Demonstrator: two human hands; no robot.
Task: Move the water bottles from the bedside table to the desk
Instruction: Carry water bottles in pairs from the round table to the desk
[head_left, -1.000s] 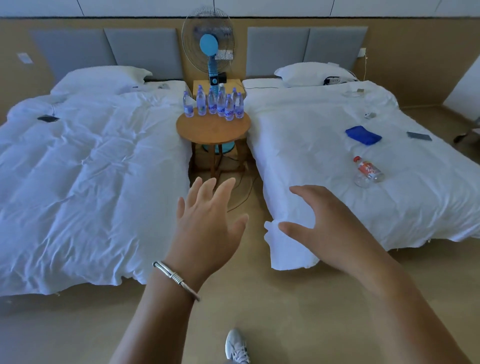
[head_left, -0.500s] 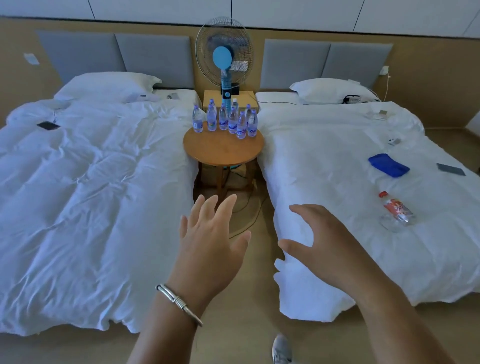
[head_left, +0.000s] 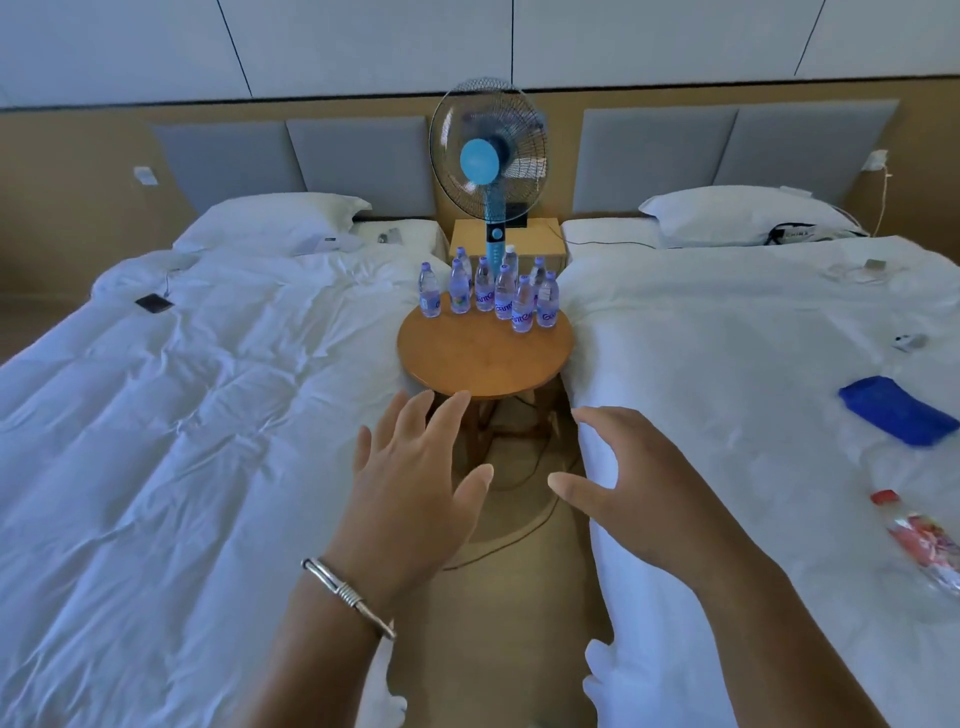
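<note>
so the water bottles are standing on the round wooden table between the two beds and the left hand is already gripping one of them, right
Not quite. The head view shows the water bottles standing on the round wooden table between the two beds, but the left hand grips nothing: it hovers open, short of the table, apart from every bottle. The right hand is also empty.

**Wood, plastic, cloth and metal**

The round table (head_left: 485, 358) has a smooth wooden top with a soft sheen. The water bottles (head_left: 493, 291) on it are clear, glossy plastic with printed labels. Both beds carry white duvets (head_left: 208, 389) of matt, creased cloth. The headboard panels (head_left: 358, 161) look like grey matt fabric. A shiny metal bangle (head_left: 345, 597) circles the left wrist.
</note>
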